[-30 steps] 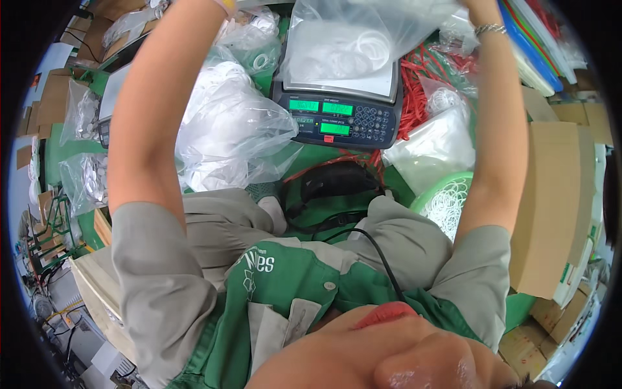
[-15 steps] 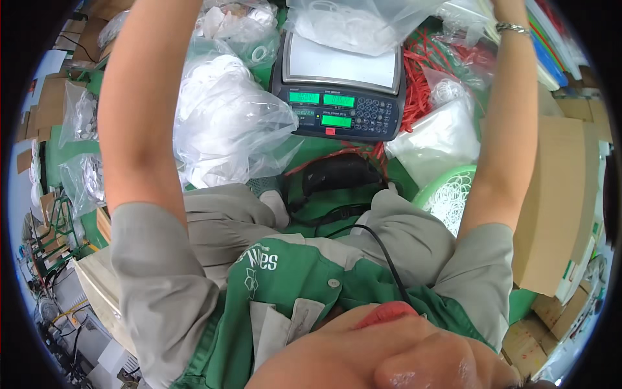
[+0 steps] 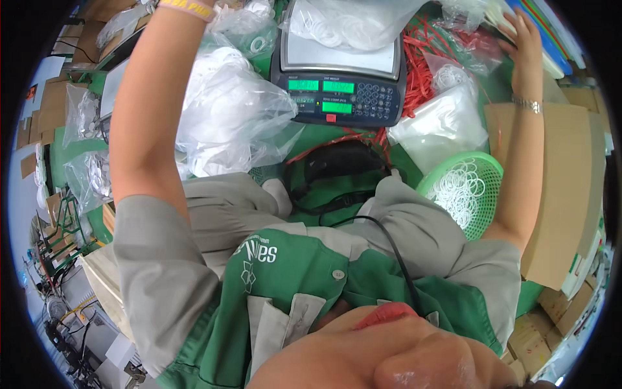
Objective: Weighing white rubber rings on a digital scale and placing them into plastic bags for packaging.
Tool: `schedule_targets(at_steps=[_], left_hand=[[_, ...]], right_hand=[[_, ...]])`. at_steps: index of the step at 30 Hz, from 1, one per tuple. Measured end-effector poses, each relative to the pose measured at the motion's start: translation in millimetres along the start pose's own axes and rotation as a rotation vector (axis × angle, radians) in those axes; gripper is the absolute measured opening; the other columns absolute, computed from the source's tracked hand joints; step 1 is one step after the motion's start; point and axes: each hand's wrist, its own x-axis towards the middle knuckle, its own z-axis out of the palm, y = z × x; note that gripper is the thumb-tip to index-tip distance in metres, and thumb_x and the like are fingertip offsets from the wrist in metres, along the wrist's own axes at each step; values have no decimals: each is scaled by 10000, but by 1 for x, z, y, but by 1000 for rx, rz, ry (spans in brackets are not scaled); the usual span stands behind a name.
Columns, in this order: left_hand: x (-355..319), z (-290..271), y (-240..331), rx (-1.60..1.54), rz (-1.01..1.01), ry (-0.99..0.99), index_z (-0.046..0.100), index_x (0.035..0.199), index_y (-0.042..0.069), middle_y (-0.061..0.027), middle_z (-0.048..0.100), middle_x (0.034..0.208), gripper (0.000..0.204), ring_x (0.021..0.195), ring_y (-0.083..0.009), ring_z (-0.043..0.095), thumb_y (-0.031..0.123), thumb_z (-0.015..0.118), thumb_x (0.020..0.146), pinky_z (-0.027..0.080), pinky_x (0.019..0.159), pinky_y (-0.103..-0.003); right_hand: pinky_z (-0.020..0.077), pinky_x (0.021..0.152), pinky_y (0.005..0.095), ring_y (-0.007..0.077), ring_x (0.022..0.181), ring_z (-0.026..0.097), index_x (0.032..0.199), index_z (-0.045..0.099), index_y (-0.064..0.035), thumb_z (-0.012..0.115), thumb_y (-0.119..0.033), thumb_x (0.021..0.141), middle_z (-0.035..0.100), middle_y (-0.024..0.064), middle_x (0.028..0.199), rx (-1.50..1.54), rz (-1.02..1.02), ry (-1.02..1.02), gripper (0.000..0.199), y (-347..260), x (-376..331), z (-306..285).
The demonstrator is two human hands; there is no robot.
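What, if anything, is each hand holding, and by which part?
The right hand looks open, with nothing visible in it. The left hand is out of frame: cannot tell.

Green floor point(image 3: 313, 133), bare in patches. Big cardboard box point(image 3: 551, 194) stood at right, smaller cartons point(image 3: 528, 340) below it, more brown boxes point(image 3: 48, 120) stacked far left. Green metal frame point(image 3: 65, 217) stood left, pale panel point(image 3: 107, 285) nearer, dark cables point(image 3: 78, 324) tangled lower left. Light was bright, fairly even.
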Motion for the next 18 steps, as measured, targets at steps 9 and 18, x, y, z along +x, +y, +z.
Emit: schedule_targets(at_steps=[9, 18], left_hand=[[-82, -12, 2, -10, 90, 215, 80, 1423, 164, -177, 307, 1385, 727, 553, -118, 537, 534, 382, 875, 452, 492, -239], [-152, -25, 4, -27, -292, 82, 128, 1419, 152, -159, 327, 1371, 669, 678, -151, 566, 487, 385, 899, 465, 624, -232]], right_hand=[[285, 1006, 372, 308, 1200, 390, 1248, 413, 58, 626, -295, 799, 409, 226, 1288, -658, 625, 35, 609, 218, -285, -164], [365, 942, 372, 290, 1101, 474, 1200, 454, 68, 645, -200, 762, 476, 190, 1224, -951, 1029, 145, 548, 283, -462, -176]])
